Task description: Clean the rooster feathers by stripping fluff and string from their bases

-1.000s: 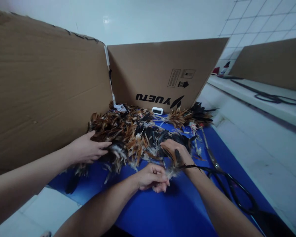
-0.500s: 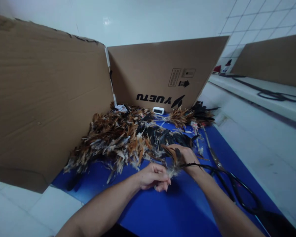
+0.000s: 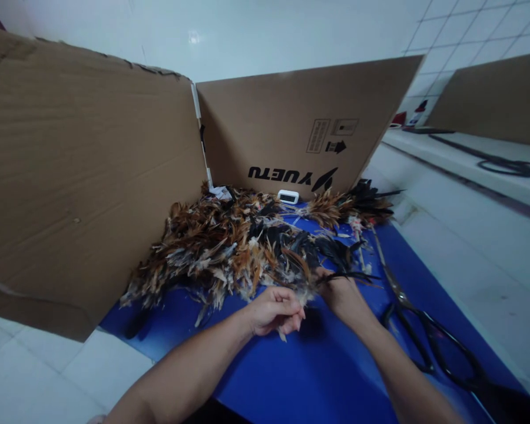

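My left hand (image 3: 276,312) is closed in a pinch over the blue tabletop (image 3: 287,377). A fluffy grey-brown bunch of feathers (image 3: 305,290) rises from its fingertips, and a pale quill end pokes out below. Close by on the right, my right hand (image 3: 343,297) is closed at the edge of the feather pile, its fingertips partly hidden. A long black feather (image 3: 351,275) sticks out to the right across the top of that hand. Just beyond both hands spreads a large pile of brown, black and whitish feathers (image 3: 212,247).
Large black-handled scissors (image 3: 406,303) lie on the right, blades pointing away. A small white device with a dark display (image 3: 288,196) stands at the back. Cardboard panels (image 3: 265,129) enclose the left and far sides. A bundled feather bunch (image 3: 335,206) lies at the back right.
My right hand has moved slightly forward and down toward the pile, and the black feather has shifted forward with it. My left hand stays nearly still. The view has shifted slightly.
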Demonstrator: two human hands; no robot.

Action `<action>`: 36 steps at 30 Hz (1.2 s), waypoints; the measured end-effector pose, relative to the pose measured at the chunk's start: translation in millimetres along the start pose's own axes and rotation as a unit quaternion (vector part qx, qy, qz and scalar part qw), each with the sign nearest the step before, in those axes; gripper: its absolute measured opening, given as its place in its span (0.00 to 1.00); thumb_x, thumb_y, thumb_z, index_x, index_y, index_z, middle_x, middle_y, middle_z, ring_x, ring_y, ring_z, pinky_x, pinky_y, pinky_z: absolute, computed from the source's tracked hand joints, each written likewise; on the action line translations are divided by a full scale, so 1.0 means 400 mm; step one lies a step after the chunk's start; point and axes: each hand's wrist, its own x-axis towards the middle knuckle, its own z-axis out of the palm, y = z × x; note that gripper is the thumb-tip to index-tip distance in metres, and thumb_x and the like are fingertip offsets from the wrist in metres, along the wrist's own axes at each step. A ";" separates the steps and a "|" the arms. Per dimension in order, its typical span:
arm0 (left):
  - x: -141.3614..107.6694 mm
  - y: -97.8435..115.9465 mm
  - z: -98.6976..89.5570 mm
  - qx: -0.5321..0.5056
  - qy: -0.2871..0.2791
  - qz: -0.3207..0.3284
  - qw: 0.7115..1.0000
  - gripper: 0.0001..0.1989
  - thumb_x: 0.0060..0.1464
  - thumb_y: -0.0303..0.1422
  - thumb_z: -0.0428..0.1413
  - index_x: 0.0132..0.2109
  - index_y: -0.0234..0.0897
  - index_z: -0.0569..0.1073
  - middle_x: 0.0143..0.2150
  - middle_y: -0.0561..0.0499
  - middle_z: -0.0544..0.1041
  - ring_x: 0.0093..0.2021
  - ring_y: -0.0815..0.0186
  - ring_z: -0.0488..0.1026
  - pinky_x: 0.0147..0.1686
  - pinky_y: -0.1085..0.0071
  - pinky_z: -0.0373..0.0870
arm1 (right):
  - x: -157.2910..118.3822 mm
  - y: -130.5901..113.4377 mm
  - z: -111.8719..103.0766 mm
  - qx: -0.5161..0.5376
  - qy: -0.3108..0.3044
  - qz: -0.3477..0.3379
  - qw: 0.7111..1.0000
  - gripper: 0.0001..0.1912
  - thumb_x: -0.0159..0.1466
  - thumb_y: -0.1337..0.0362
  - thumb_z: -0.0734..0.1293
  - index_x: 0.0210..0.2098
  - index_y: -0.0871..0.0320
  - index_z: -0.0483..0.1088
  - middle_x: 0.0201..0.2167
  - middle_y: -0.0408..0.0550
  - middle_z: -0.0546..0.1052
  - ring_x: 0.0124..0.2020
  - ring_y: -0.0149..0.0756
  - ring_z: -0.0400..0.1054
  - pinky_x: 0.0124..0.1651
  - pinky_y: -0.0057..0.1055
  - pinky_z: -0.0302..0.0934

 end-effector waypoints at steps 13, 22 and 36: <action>0.007 0.039 -0.040 -0.063 0.120 0.108 0.985 0.13 0.45 0.35 0.63 0.28 0.30 0.68 0.17 0.54 0.69 0.13 0.77 0.60 0.14 0.80 0.51 | -0.031 0.016 0.038 0.047 0.031 0.074 0.996 0.13 0.60 0.65 0.58 0.38 0.56 0.72 0.31 0.47 0.79 0.32 0.39 0.74 0.34 0.34 0.67; 0.005 0.061 -0.056 -0.116 0.165 0.124 0.972 0.12 0.44 0.32 0.63 0.27 0.31 0.68 0.17 0.56 0.68 0.13 0.79 0.58 0.14 0.81 0.51 | -0.047 0.029 0.061 0.030 0.086 0.052 0.994 0.13 0.63 0.67 0.56 0.42 0.56 0.70 0.40 0.50 0.75 0.42 0.41 0.69 0.47 0.39 0.63; 0.000 0.052 -0.069 -0.149 0.168 0.119 0.967 0.11 0.47 0.32 0.61 0.27 0.31 0.67 0.17 0.57 0.66 0.12 0.80 0.56 0.13 0.82 0.50 | -0.054 -0.089 0.010 0.030 -0.011 -0.069 0.997 0.08 0.62 0.70 0.60 0.30 0.57 0.69 0.29 0.47 0.69 0.33 0.37 0.60 0.39 0.38 0.55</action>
